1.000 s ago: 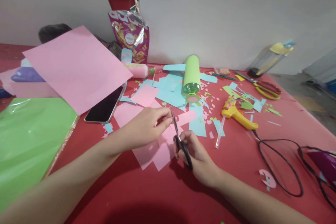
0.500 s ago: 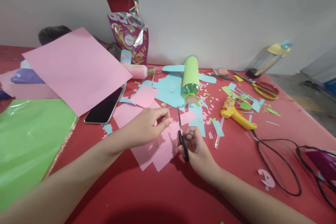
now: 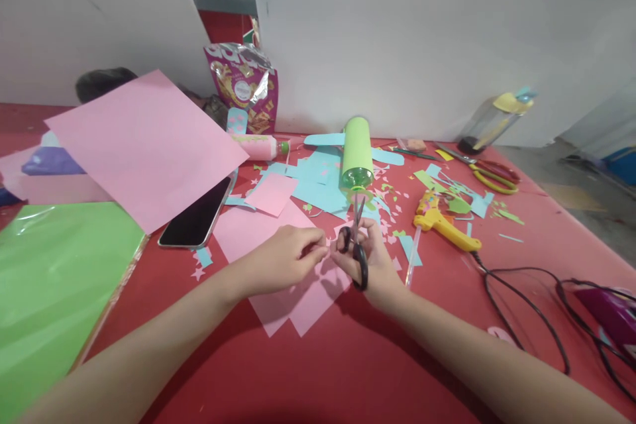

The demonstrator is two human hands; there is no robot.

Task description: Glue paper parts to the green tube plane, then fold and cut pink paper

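Note:
My right hand (image 3: 373, 264) grips black-handled scissors (image 3: 356, 240), blades pointing away towards a green-wrapped bottle (image 3: 356, 156) with blue paper wings. My left hand (image 3: 284, 256) pinches a small pink paper piece just left of the scissors, fingertips nearly touching the right hand. Both hands hover over overlapping pink paper sheets (image 3: 293, 295) on the red table (image 3: 318, 371).
A large pink sheet (image 3: 144, 146) leans at left over a phone (image 3: 196, 215); green paper (image 3: 50, 278) lies at near left. A snack bag (image 3: 244, 86), pink glue bottle (image 3: 258, 144), yellow glue gun (image 3: 442, 218) with black cord (image 3: 521, 305), second scissors (image 3: 489, 172), water bottle (image 3: 494, 119) and paper scraps surround.
My right hand moved forward with the scissors and the blades swung to point farther away. My hands came closer together. The camera view tilted slightly down.

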